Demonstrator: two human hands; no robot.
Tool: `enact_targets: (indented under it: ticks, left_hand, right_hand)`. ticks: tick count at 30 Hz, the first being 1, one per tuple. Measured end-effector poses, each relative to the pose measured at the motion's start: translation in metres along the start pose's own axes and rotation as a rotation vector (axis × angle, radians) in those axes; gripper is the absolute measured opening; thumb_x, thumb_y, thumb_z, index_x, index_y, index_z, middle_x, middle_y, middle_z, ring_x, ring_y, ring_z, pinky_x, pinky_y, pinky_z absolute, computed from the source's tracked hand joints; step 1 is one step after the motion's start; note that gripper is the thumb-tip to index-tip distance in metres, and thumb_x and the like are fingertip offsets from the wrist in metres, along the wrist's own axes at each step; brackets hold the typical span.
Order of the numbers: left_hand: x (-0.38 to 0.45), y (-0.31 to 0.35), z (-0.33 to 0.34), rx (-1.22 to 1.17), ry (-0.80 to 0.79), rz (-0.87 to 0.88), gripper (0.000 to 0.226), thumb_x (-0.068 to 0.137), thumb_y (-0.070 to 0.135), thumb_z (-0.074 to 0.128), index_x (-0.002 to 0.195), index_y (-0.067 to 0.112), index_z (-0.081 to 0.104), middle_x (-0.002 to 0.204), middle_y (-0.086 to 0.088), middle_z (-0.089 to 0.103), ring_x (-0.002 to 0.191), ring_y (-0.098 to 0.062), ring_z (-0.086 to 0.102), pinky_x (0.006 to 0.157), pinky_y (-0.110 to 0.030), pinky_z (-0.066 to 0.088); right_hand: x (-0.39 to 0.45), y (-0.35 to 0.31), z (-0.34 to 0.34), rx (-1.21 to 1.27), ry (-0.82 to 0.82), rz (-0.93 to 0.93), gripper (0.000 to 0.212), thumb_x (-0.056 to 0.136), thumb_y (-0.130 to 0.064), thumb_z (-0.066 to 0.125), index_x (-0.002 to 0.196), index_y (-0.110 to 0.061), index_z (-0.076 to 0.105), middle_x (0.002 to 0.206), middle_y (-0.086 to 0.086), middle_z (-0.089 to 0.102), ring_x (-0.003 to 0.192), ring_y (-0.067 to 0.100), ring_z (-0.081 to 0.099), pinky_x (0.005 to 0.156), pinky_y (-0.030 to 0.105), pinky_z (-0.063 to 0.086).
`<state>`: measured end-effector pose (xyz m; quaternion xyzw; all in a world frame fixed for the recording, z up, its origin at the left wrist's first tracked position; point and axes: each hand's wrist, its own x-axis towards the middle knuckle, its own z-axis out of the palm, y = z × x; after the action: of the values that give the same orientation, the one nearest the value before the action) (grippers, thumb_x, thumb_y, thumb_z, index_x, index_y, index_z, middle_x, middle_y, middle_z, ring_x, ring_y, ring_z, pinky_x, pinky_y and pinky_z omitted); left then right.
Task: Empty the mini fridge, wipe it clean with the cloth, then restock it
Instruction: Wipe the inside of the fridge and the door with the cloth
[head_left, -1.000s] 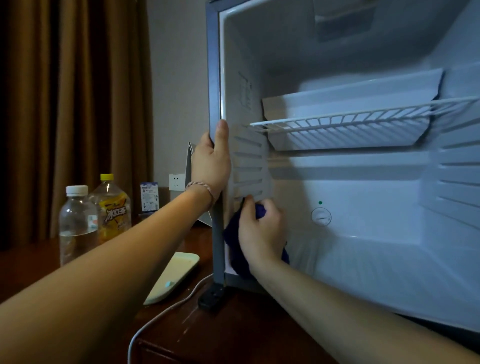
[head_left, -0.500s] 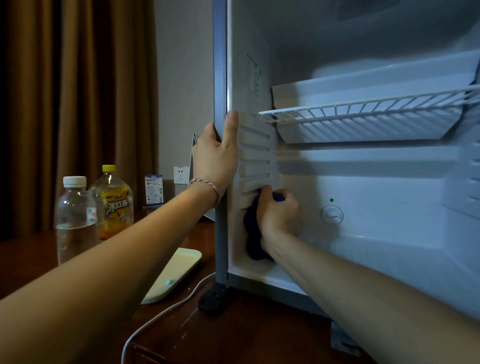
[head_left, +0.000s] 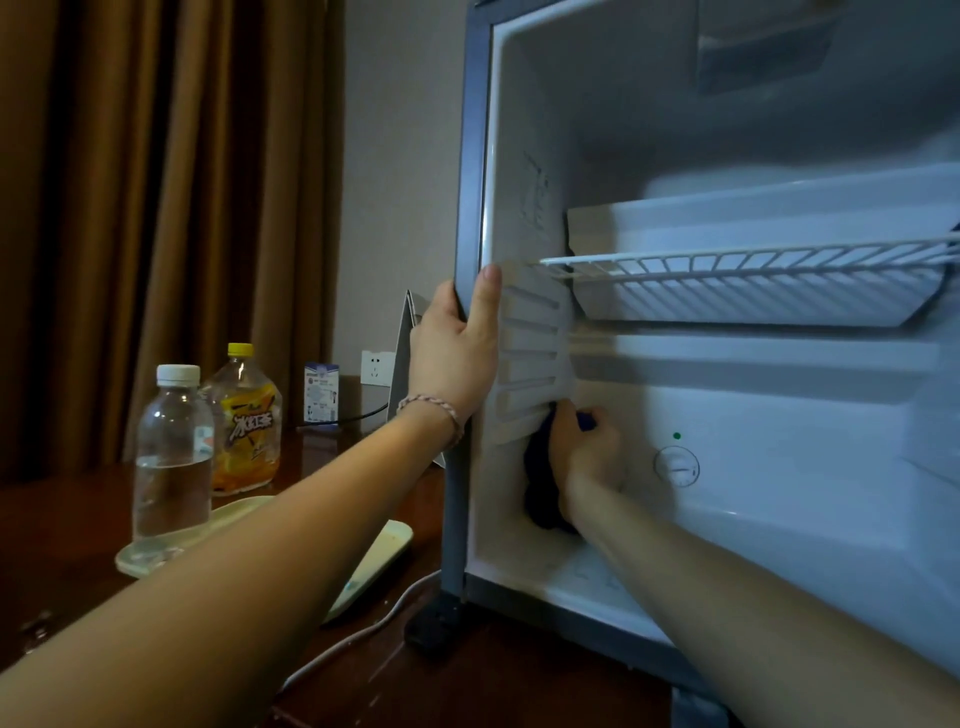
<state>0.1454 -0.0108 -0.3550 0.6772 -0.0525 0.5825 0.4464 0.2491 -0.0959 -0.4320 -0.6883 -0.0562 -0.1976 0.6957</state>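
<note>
The right hand (head_left: 584, 457) presses a dark blue cloth (head_left: 540, 488) against the left inner wall of the mini fridge (head_left: 519, 156), low down just under the ribbed shelf guides; its fingers curl round the bunched cloth, which lies at about 9 o'clock from the palm, between hand and wall; the wall's unwiped stretch runs on toward 12 o'clock and toward 6 o'clock, so the coming stroke, as I judge it, follows that upright axis. The left hand (head_left: 454, 353) grips the fridge's front left edge, thumb inside and fingers wrapped outside, steadying the cabinet; it sits nearer the frame, the right hand deeper in. Count: 1 cloth; 1 wire shelf (head_left: 743, 270), bare; 1 dial (head_left: 676, 466) at 3 o'clock from the right hand; on the bench (head_left: 78, 519), at 9 o'clock from the fridge, 2 bottles, 1 clear water bottle (head_left: 172, 452) and 1 yellow-capped tea bottle (head_left: 247, 415), beside 1 pale tray (head_left: 384, 545); emptying looks done, restocking not yet begun.
</note>
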Motion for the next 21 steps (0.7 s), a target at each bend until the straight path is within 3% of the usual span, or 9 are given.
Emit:
enact_targets:
  ticks: [3, 7, 9, 11, 14, 18, 21]
  left_hand:
    - [0.001, 0.001, 0.001, 0.032, 0.020, -0.012, 0.046, 0.097, 0.058, 0.044, 0.082, 0.015, 0.049, 0.067, 0.001, 0.049, 0.053, -0.004, 0.044, 0.049, -0.016, 0.039]
    - [-0.002, 0.004, 0.000, 0.022, 0.017, -0.025, 0.043, 0.098, 0.056, 0.044, 0.077, 0.019, 0.048, 0.066, 0.004, 0.049, 0.050, 0.001, 0.044, 0.048, -0.012, 0.038]
    - [-0.002, 0.002, 0.000, 0.034, 0.019, -0.022, 0.048, 0.097, 0.059, 0.043, 0.081, 0.015, 0.050, 0.068, 0.001, 0.049, 0.055, -0.004, 0.045, 0.054, -0.019, 0.041]
    - [-0.002, 0.000, 0.001, 0.036, 0.020, -0.025, 0.050, 0.096, 0.061, 0.043, 0.083, 0.014, 0.051, 0.068, -0.001, 0.048, 0.058, -0.009, 0.044, 0.055, -0.023, 0.041]
    - [-0.001, 0.001, 0.001, 0.051, 0.038, -0.013, 0.047, 0.097, 0.059, 0.043, 0.077, 0.017, 0.046, 0.063, 0.003, 0.043, 0.052, -0.004, 0.039, 0.048, -0.013, 0.035]
    - [0.000, 0.000, 0.002, 0.070, 0.070, 0.010, 0.048, 0.098, 0.057, 0.044, 0.071, 0.017, 0.041, 0.061, 0.005, 0.039, 0.049, -0.002, 0.035, 0.045, -0.011, 0.031]
    - [-0.001, -0.001, 0.003, 0.056, 0.081, 0.026, 0.046, 0.099, 0.053, 0.046, 0.069, 0.019, 0.039, 0.060, 0.007, 0.037, 0.045, 0.000, 0.036, 0.045, -0.010, 0.032]
  right_hand:
    - [-0.023, -0.004, -0.002, 0.028, -0.009, -0.027, 0.033, 0.092, -0.047, 0.055, 0.073, -0.020, 0.059, 0.078, 0.001, 0.065, 0.076, 0.025, 0.061, 0.066, 0.031, 0.041]
    - [-0.058, -0.004, -0.002, 0.062, -0.009, -0.092, 0.038, 0.083, -0.063, 0.053, 0.076, -0.026, 0.058, 0.093, -0.002, 0.064, 0.081, 0.021, 0.062, 0.073, 0.038, 0.053]
    - [-0.069, -0.002, -0.002, 0.088, -0.019, -0.122, 0.038, 0.080, -0.066, 0.053, 0.078, -0.029, 0.058, 0.094, -0.003, 0.065, 0.082, 0.017, 0.063, 0.077, 0.039, 0.056]
    - [-0.074, -0.001, -0.002, 0.092, -0.020, -0.152, 0.037, 0.083, -0.063, 0.055, 0.077, -0.027, 0.058, 0.095, -0.002, 0.065, 0.080, 0.015, 0.064, 0.072, 0.035, 0.056]
    - [-0.073, -0.006, 0.000, 0.065, 0.022, -0.156, 0.037, 0.087, -0.059, 0.053, 0.074, -0.024, 0.056, 0.094, 0.000, 0.065, 0.078, 0.018, 0.062, 0.064, 0.031, 0.050]
    - [-0.059, -0.006, 0.003, 0.048, 0.043, -0.132, 0.034, 0.091, -0.051, 0.053, 0.074, -0.022, 0.056, 0.092, 0.002, 0.064, 0.077, 0.020, 0.060, 0.055, 0.027, 0.036]
    - [-0.038, -0.001, 0.007, 0.082, 0.033, -0.091, 0.031, 0.088, -0.049, 0.055, 0.072, -0.023, 0.058, 0.086, 0.000, 0.065, 0.076, 0.022, 0.061, 0.064, 0.033, 0.047]
